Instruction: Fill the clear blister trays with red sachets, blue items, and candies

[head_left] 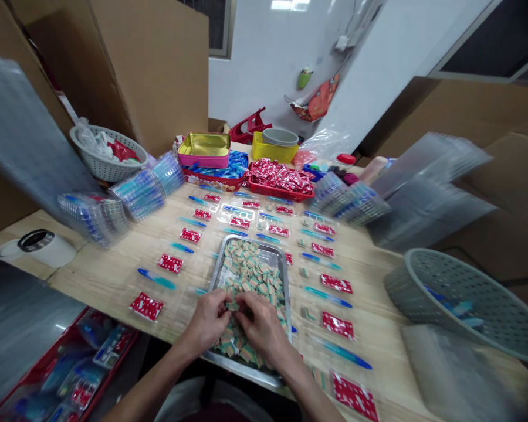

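A metal tray (284,275) sits at the near edge of the table, heaped with small square green-and-tan pieces (255,272). Over the heap, my left hand (207,319) and my right hand (263,325) meet, thumbs and fingers pinched together. Between their fingertips is one small green-and-tan piece (232,305). Around the tray lie rows of clear plastic trays, many with a blue pen (328,296) and a red dotted packet (337,324). On the right side, several also have small green-and-tan pieces (308,313) in them.
Red packets fill a red tray (281,192) at the back, beside a pink tin (203,159). A white mug (48,247) stands left. Stacked clear trays (143,187) line both sides. A grey basket (462,293) with pens is at right; a red crate (81,375) sits below left.
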`<action>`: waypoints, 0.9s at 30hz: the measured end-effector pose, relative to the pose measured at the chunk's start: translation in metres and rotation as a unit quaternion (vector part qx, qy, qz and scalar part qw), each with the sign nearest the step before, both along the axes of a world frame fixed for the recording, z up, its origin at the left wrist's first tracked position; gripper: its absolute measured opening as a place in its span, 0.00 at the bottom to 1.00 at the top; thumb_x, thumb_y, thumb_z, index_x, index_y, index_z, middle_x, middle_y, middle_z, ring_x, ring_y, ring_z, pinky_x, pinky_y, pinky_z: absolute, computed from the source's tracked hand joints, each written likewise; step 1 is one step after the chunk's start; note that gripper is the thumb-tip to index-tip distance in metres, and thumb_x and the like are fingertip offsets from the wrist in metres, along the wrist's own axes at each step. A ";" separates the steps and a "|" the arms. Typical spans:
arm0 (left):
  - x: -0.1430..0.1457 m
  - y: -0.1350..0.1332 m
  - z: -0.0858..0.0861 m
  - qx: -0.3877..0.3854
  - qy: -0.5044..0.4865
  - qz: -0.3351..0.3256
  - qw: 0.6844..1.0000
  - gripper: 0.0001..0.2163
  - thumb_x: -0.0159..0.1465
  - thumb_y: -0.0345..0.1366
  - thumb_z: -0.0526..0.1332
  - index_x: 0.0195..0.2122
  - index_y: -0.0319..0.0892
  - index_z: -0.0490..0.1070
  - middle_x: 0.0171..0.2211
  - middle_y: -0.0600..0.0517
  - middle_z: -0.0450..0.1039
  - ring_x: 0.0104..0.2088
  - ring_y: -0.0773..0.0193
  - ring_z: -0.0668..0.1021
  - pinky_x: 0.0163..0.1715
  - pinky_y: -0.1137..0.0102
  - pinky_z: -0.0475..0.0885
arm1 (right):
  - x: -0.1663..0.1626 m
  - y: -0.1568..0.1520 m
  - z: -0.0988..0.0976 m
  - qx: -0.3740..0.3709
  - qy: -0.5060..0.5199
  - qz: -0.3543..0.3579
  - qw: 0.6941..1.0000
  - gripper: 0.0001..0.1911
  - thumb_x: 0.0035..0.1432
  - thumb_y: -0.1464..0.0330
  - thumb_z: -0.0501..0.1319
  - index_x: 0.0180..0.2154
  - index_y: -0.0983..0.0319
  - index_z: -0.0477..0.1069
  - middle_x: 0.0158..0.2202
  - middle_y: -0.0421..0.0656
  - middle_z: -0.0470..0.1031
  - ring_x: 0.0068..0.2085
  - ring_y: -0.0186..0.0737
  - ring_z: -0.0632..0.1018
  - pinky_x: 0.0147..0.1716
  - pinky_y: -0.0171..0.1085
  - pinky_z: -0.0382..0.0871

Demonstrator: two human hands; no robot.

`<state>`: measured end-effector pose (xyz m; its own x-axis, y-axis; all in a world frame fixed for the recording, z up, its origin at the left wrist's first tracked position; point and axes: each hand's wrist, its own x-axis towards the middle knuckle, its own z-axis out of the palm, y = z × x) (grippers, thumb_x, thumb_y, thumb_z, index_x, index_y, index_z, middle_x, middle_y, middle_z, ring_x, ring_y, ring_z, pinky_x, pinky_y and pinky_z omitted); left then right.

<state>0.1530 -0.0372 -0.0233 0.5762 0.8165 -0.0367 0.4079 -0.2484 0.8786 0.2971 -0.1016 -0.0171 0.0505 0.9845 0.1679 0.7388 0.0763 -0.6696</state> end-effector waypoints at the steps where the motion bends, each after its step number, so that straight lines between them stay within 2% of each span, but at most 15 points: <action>1: 0.000 0.000 0.000 0.004 0.005 -0.001 1.000 0.10 0.50 0.23 0.55 0.30 0.40 0.70 0.26 0.55 0.67 0.26 0.67 0.72 0.26 0.74 0.65 | 0.001 0.000 0.000 -0.002 -0.002 0.001 1.000 0.12 0.51 0.80 0.57 0.35 0.60 0.69 0.32 0.41 0.73 0.36 0.41 0.73 0.37 0.38 0.65; 7: 0.001 0.000 0.001 0.019 0.022 -0.009 1.000 0.10 0.49 0.23 0.55 0.31 0.40 0.71 0.26 0.55 0.66 0.25 0.67 0.70 0.26 0.73 0.63 | -0.002 0.001 -0.002 0.003 0.033 0.009 0.999 0.15 0.50 0.82 0.55 0.36 0.59 0.70 0.33 0.42 0.74 0.36 0.40 0.74 0.36 0.36 0.66; 13: 0.002 0.000 0.003 0.031 0.035 -0.009 0.999 0.10 0.50 0.23 0.56 0.32 0.40 0.71 0.27 0.54 0.68 0.26 0.67 0.71 0.27 0.73 0.64 | -0.001 -0.001 -0.004 0.008 -0.008 -0.027 1.000 0.12 0.50 0.80 0.56 0.34 0.60 0.71 0.31 0.42 0.75 0.36 0.43 0.74 0.37 0.38 0.66; 19: 0.003 -0.002 0.005 0.035 0.035 -0.018 0.999 0.12 0.51 0.22 0.54 0.34 0.39 0.72 0.30 0.51 0.71 0.28 0.65 0.72 0.29 0.71 0.65 | -0.004 0.001 -0.004 0.063 0.004 0.007 0.998 0.13 0.54 0.80 0.53 0.35 0.60 0.71 0.31 0.43 0.76 0.37 0.42 0.74 0.41 0.40 0.67; 22: 0.003 -0.002 0.006 0.035 0.045 -0.019 0.998 0.13 0.51 0.23 0.54 0.35 0.38 0.73 0.30 0.50 0.71 0.29 0.64 0.72 0.29 0.70 0.66 | -0.003 0.003 -0.006 0.059 -0.002 0.012 0.998 0.13 0.55 0.80 0.52 0.35 0.60 0.71 0.31 0.43 0.76 0.36 0.42 0.75 0.43 0.41 0.67; 27: 0.003 -0.001 0.005 0.043 0.031 -0.019 0.998 0.19 0.51 0.21 0.52 0.44 0.39 0.70 0.36 0.48 0.74 0.33 0.62 0.75 0.34 0.69 0.68 | 0.002 0.002 -0.003 0.048 -0.003 0.026 0.998 0.13 0.54 0.80 0.54 0.38 0.60 0.70 0.35 0.44 0.76 0.39 0.43 0.74 0.44 0.43 0.66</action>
<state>0.1564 -0.0382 -0.0183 0.6055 0.7958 -0.0048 0.4502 -0.3375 0.8267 0.2989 -0.0991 -0.0205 -0.0010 0.9650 0.2623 0.7359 0.1783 -0.6532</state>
